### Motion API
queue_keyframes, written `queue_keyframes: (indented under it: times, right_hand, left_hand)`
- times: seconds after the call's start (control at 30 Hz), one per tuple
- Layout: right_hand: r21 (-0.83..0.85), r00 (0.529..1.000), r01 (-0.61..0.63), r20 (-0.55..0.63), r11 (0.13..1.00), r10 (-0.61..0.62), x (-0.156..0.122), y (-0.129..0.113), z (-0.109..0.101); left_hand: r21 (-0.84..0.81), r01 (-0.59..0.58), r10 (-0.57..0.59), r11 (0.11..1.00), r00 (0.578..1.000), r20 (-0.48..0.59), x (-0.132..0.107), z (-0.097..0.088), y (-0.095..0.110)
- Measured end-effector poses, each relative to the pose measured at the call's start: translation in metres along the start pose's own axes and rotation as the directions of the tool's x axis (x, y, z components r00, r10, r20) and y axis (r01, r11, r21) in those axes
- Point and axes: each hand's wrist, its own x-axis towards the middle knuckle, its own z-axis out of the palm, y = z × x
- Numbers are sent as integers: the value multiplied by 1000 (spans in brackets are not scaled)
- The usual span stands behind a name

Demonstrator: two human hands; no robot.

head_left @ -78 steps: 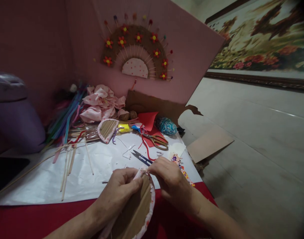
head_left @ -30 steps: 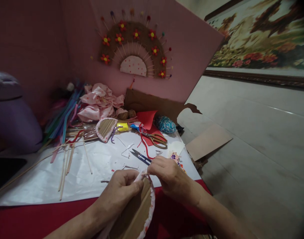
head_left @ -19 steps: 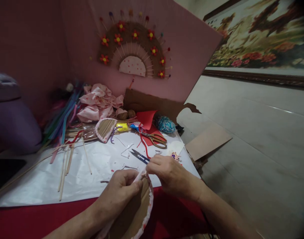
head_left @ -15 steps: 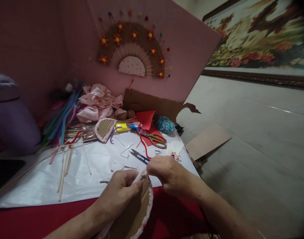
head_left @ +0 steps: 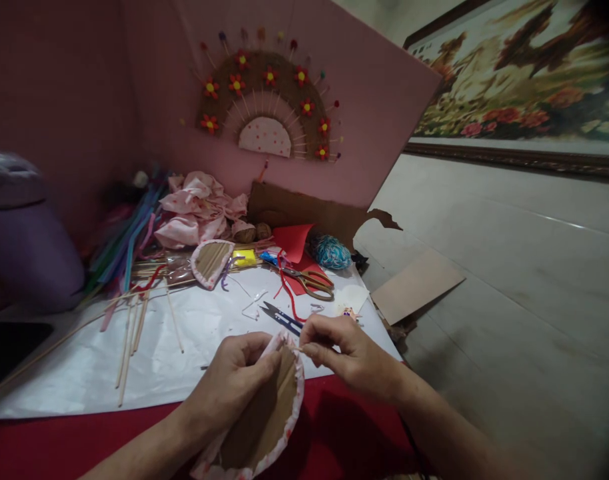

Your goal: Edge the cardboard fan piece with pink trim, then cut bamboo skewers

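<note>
In the head view, a panel (head_left: 264,417) of brown cardboard with a pink spotted cloth rim (head_left: 298,397) is held up in both hands on the near side of the snips (head_left: 279,316), tilted, its bare side showing. The left hand (head_left: 232,373), to the near left of the snips, has its fingers closed on the panel's upper left edge, thumb lying flat over the cardboard. The right hand (head_left: 352,353), to the near right of the snips, brings thumb and forefinger together at the panel's top; they seem to pinch a thin pale bit (head_left: 296,349), too small to make out. Just beyond the snips are a red cord (head_left: 286,291) and scissors (head_left: 317,286), and farther off to their right a blue yarn ball (head_left: 333,253). To the far left of the snips lie a smaller rimmed panel (head_left: 212,262), a yellow packet (head_left: 244,257) and crumpled pink cloth (head_left: 197,208); well to their left, sticks (head_left: 123,360) rest on the white sheet (head_left: 169,380) that covers part of the red bench (head_left: 34,443). Behind all this, well beyond the snips, a pink board (head_left: 369,100) stands tilted, bearing a brown arch (head_left: 256,63) with red flowers (head_left: 236,84).
</note>
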Motion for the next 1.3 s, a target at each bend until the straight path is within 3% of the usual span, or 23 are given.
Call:
queue_keyframes:
  times: [0.2,0.33,0.9,1.3]
  right_hand:
    - [-17,970,41,-241,999,-44,-9,-4,11]
    - [-31,938,58,-339,998,-66,-14,-4,20]
    - [-138,876,13,-475,990,-78,-27,-3,40]
    - [-303,866,104,-440,947,-236,-26,6,62]
  left_hand:
    - [-45,22,-22,999,1000,-14,-3,2,-1]
    - [-49,27,-28,998,999,-19,-4,2,1]
    - [-12,36,-37,999,990,-135,-2,3,4]
    - [-23,-9,6,1000,995,-103,-1,2,0]
